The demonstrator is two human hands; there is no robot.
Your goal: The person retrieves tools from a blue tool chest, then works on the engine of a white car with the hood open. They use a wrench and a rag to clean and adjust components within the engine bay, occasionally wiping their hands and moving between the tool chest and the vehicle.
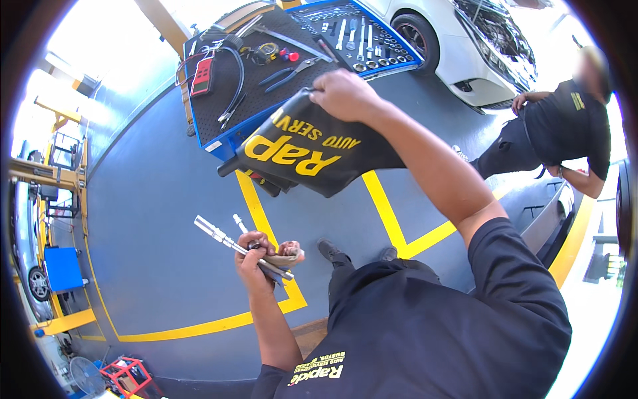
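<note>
My right hand (pixel 345 96) is closed on the edge of a black fender cover (pixel 312 149) with yellow printing. The cover hangs down in front of the tool cart, partly folded. My left hand (pixel 258 256), held low over the floor, is wrapped round several chrome socket tools (pixel 216 231), among them a long bar with a socket-like end. A soiled, crumpled rag (pixel 290 253) is bunched against the same fingers. How far the tools run inside my grip is hidden.
A blue tool cart (pixel 212 143) holds a red meter (pixel 203 75), pliers (pixel 289 73), a tape measure (pixel 267 51), wrenches (pixel 351 33) and sockets. Behind it stands a white car (pixel 435 53), hood raised. Another person (pixel 558 126) is at the right. Yellow lines (pixel 389 209) mark the floor.
</note>
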